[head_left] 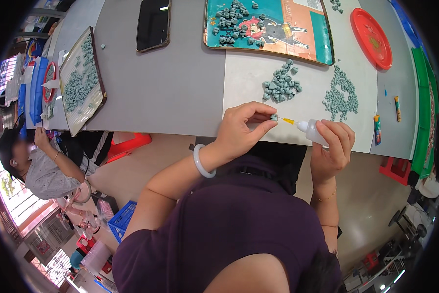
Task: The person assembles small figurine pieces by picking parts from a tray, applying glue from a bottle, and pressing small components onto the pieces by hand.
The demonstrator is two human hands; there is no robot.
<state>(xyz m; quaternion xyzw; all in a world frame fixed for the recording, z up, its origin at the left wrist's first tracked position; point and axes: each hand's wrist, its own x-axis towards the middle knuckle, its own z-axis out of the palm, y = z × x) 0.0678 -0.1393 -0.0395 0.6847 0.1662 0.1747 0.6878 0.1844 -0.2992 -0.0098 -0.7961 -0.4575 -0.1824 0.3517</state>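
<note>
Between thumb and fingertips, my left hand pinches a small grey-green piece. A white squeeze bottle with a yellow needle tip is gripped in my right hand. The bottle lies tilted nearly level, its needle pointing left at the piece; whether it touches cannot be made out. Just beyond my hands is a pile of larger grey-green pieces on a white sheet. Right of it spreads a heap of smaller grey-green pieces.
A picture-covered tray with more pieces stands at the back, beside a phone. A red plate and two small tubes lie right. At the left, a co-worker sits by another tray of pieces.
</note>
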